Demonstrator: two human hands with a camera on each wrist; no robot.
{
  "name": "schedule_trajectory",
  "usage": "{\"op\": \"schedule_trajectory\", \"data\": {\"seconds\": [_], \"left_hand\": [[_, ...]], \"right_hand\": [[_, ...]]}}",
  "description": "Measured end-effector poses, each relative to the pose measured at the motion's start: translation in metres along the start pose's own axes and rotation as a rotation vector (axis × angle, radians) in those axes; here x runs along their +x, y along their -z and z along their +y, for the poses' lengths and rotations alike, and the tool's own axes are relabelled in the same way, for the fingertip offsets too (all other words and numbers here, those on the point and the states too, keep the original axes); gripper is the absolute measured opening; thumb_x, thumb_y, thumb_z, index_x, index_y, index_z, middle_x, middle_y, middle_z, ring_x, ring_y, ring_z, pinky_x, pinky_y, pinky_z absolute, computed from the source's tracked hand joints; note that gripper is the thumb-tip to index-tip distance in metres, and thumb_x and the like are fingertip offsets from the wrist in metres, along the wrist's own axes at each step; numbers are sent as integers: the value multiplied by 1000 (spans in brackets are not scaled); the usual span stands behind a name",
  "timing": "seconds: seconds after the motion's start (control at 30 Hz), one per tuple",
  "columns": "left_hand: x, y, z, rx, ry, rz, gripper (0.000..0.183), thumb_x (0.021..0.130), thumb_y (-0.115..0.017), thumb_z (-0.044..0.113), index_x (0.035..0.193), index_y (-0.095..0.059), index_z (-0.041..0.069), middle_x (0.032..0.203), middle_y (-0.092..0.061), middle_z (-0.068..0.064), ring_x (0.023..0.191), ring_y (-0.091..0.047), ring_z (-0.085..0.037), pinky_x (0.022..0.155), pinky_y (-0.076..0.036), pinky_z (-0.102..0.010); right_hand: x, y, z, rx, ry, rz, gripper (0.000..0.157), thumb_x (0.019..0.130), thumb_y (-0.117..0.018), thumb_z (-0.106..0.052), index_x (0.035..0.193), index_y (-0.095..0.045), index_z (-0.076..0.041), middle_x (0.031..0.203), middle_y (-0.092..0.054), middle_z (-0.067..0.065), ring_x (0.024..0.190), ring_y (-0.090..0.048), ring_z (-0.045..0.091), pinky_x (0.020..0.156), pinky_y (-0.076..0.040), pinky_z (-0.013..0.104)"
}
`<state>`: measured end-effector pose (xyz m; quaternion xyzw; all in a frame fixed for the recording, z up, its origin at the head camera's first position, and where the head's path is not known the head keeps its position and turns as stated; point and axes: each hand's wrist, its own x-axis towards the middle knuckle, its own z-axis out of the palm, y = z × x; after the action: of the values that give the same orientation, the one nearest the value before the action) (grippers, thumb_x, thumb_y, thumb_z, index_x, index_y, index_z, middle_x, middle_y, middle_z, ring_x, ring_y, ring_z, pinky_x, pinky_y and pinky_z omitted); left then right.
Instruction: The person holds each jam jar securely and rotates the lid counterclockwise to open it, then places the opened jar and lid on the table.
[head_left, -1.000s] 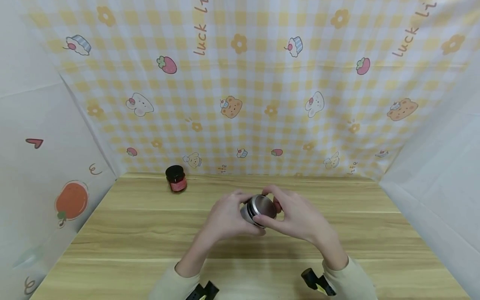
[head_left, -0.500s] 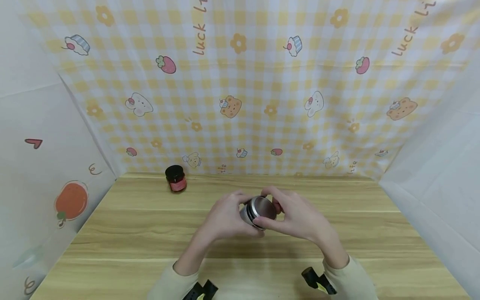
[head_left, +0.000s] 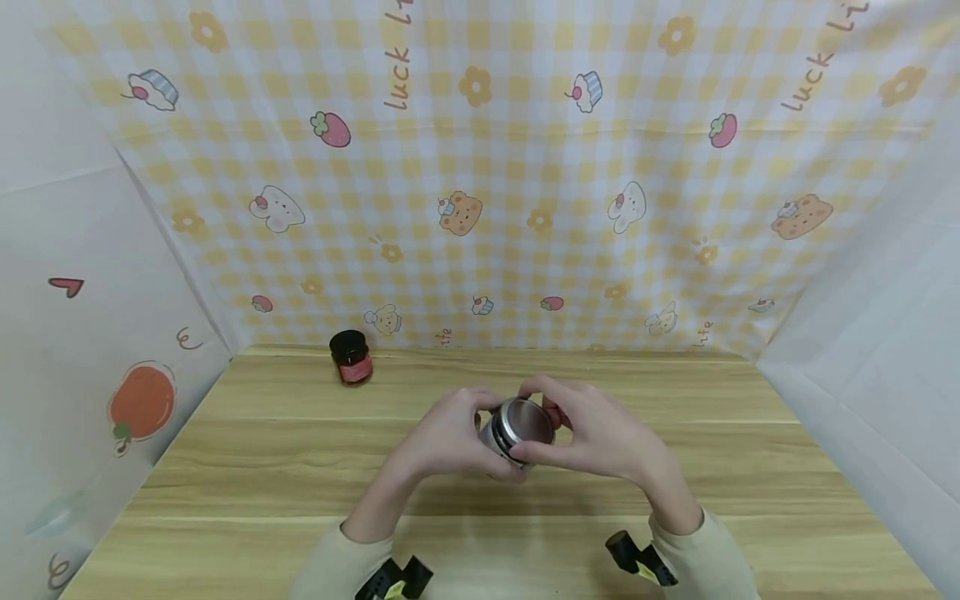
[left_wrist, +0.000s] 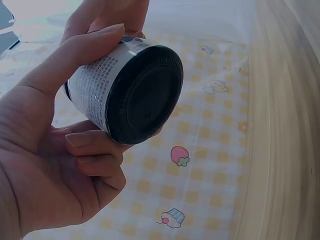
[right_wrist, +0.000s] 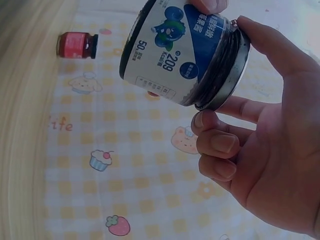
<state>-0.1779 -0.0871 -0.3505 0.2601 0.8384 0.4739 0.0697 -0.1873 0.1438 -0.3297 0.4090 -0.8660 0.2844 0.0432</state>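
A glass jam jar (right_wrist: 172, 47) with dark contents and a white-and-blue blueberry label is held tilted above the table. Its silver lid (head_left: 532, 421) faces up and to the right in the head view. Curled round the jar's body from the left is my left hand (head_left: 450, 435). My right hand (head_left: 609, 432) grips the lid by its rim, thumb on one side and fingers on the other. In the right wrist view the lid sits at the jar's mouth, with a dark band of neck below it. The left wrist view shows the jar's dark round base (left_wrist: 150, 97).
A small jar with a black cap and red label (head_left: 354, 369) stands at the back left of the wooden table (head_left: 262, 467). Behind the table hangs a yellow checked cloth (head_left: 517, 167), with white sheets (head_left: 67, 217) at the sides.
Both hands and the jar have sunk slightly toward the near side of the table. The grip on body and lid looks the same, and the red-labelled jar stays put.
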Motion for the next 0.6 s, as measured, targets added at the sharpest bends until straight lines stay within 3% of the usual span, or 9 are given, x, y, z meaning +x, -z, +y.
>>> {"op": "schedule_trajectory", "data": {"seconds": [0.2, 0.43, 0.6], "left_hand": [[2, 2, -5, -73, -32, -62, 42, 64, -96, 31, 100, -75, 24, 96, -69, 7, 68, -53, -11, 59, -46, -26], [2, 4, -8, -225, -67, -151, 41, 66, -95, 19, 101, -75, 14, 98, -71, 0, 72, -61, -11, 64, -52, -26], [2, 5, -10, -301, -80, -202, 38, 67, -93, 14, 100, -75, 13, 95, -72, -2, 64, -60, -10, 60, -51, -24]], "right_hand": [[-1, 1, -1, 18, 34, -8, 48, 87, -76, -52, 123, -60, -24, 81, -56, -14, 69, -53, 7, 58, -45, 24], [-1, 2, -2, 47, 78, -21, 43, 89, -75, -48, 122, -61, -24, 82, -55, -12, 68, -50, 5, 57, -44, 23], [-2, 3, -2, 56, 114, -22, 40, 90, -75, -47, 120, -60, -25, 76, -49, -12, 64, -45, 2, 55, -40, 21]]}}
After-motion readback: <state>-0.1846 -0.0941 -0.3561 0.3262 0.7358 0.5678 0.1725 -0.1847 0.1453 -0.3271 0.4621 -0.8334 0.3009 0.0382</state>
